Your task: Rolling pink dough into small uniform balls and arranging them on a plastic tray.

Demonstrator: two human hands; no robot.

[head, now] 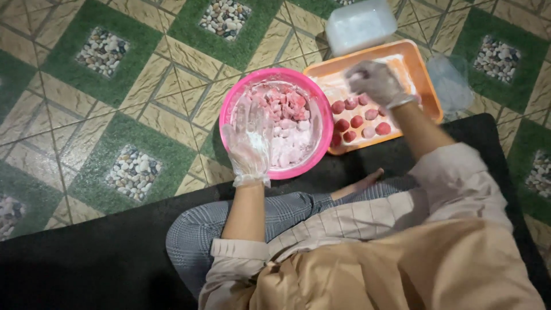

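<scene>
A round pink bowl (319, 99) on the tiled floor holds pink pieces coated in white flour. My left hand (249, 138), in a thin clear glove dusted white, rests over the bowl's near left rim with fingers spread and nothing in it. My right hand (376, 81), also gloved, hovers over an orange tray (427, 80) with fingers curled; what it holds is blurred. Several pink balls (357, 121) lie in rows on the tray's near half, just below that hand.
A translucent plastic container (360, 24) stands beyond the tray. A crumpled clear plastic bag (450, 83) lies to the tray's right. I sit cross-legged on a black mat (86, 258), a bare foot (359, 183) beside the bowl. Green and beige patterned tiles spread left.
</scene>
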